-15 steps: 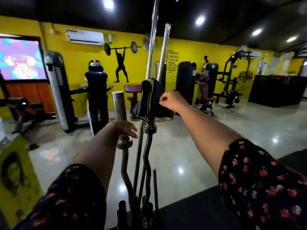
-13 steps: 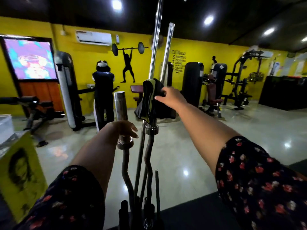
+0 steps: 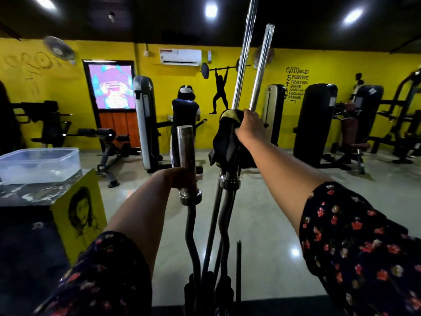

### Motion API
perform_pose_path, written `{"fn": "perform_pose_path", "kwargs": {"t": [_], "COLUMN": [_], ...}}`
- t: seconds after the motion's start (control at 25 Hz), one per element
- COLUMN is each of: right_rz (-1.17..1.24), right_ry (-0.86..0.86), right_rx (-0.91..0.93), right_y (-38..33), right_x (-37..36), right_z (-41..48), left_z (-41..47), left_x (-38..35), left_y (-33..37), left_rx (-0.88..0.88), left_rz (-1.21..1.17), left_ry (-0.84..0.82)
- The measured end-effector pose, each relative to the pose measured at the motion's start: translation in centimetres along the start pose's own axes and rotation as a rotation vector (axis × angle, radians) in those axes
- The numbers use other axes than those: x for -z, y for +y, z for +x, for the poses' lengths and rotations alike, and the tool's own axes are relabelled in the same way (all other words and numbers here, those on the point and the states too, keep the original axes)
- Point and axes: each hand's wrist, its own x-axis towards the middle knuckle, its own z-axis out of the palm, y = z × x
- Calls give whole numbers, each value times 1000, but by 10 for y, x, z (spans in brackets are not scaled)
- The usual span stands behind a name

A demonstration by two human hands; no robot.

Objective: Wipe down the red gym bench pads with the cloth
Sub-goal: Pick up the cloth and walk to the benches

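A dark cloth with a yellow edge [image 3: 225, 142] hangs over the top of an upright curl bar [image 3: 230, 181] in a bar rack right in front of me. My right hand [image 3: 250, 126] grips the cloth near its top. My left hand [image 3: 182, 177] holds the steel sleeve of a second curl bar [image 3: 185, 144] just to the left. A reddish padded bench seat [image 3: 352, 133] shows at the far right, and another bench [image 3: 114, 142] stands by the door on the left.
Two long chrome bars [image 3: 257, 71] rise from the same rack. A clear plastic tub [image 3: 38, 165] sits on a yellow box [image 3: 77, 213] at my left. A person [image 3: 184, 119] stands at a machine by the yellow wall. Black weight machines [image 3: 314, 124] line the back.
The view has swung to the left, so the box and tub came in. My right hand went from touching the cloth to gripping it at the top. My left hand closed round the bar sleeve.
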Motion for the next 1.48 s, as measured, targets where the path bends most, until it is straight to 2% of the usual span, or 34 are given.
{"fn": "perform_pose_path", "kwargs": {"t": [0.12, 0.36, 0.56, 0.92, 1.2, 1.32, 1.48], "right_rz": [53, 4, -41, -143, -184, -289, -504], "right_ry": [32, 108, 173, 231, 230, 173, -139], "right_rx": [-27, 51, 33, -24, -248, -299, -342], "right_y": [7, 16, 26, 32, 45, 55, 68], "right_x": [9, 40, 61, 111, 153, 179, 214], "right_z": [7, -4, -33, -110, -216, -278, -361], "left_z": [-7, -13, -14, -47, -97, -122, -149], "left_x": [-3, -10, -15, -26, -63, -96, -131], "left_y": [0, 6, 19, 24, 29, 36, 64], "left_rx": [-48, -50, -51, -220, -407, -484, -567], "left_rz": [29, 290, 337, 413, 477, 545, 565], "left_ry": [9, -6, 49, -82, -172, -230, -276]}}
